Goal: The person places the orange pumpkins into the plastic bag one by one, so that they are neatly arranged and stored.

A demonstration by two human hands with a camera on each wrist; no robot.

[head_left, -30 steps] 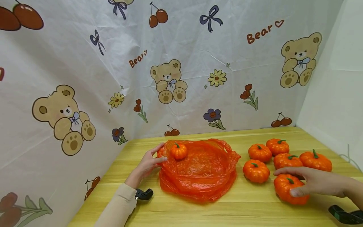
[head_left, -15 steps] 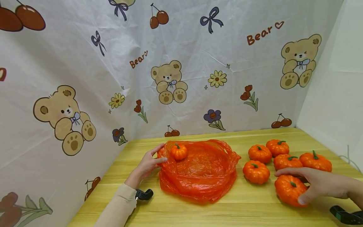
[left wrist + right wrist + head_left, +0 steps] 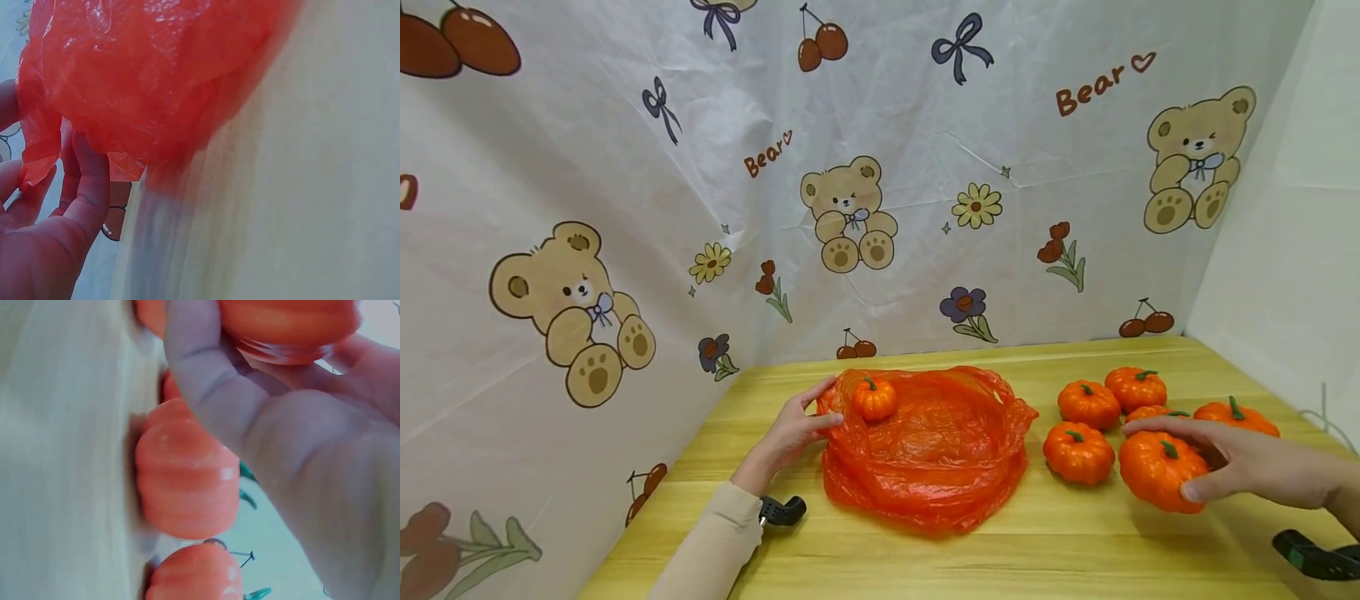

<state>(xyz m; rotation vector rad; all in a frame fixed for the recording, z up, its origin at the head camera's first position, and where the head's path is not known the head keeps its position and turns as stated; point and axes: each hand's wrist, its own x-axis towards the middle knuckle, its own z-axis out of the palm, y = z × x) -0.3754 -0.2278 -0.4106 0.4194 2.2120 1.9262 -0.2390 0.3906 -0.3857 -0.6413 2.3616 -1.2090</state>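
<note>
Right hand grips a pumpkin toward the counter's right edge; left hand pinches the bag; only head view shows "Bear" lettering.

A yellow wood-grain table bears an open red plastic bag. Five orange pumpkins sit right of the bag.

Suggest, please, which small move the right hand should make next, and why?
Probably carry the held pumpkin left toward the red bag: the right hand grips it above the table, and the left hand holds the open bag's edge, with another pumpkin inside.
</note>
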